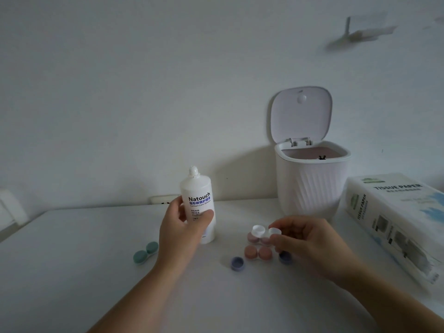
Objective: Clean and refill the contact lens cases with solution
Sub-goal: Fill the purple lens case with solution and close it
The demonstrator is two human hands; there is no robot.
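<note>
The left hand (182, 227) wraps its grip round the lower half of the bottle (198, 200), thumb across the label, holding it upright with its base at or just above the surface (72, 272) (contact cannot be told). The bottle's cap is on.

Right of the bottle, the right hand (305, 243) pinches a clear case (265, 233) by its right well, lifted a little above the surface; both wells are open. Directly under the clear case sits a pink case (258, 252), with a second pinkish pair behind it, partly hidden. A purple cap (237, 263) lies just left of the pink case, and another (285, 257) just right of it, tucked under the right hand's fingers.

Left of the bottle, past the left wrist, lies a green case (145, 252), closed.

Behind the right hand stands a bin (312, 181) with its lid up, and a tissue pack (394, 222) lies right of the bin.
</note>
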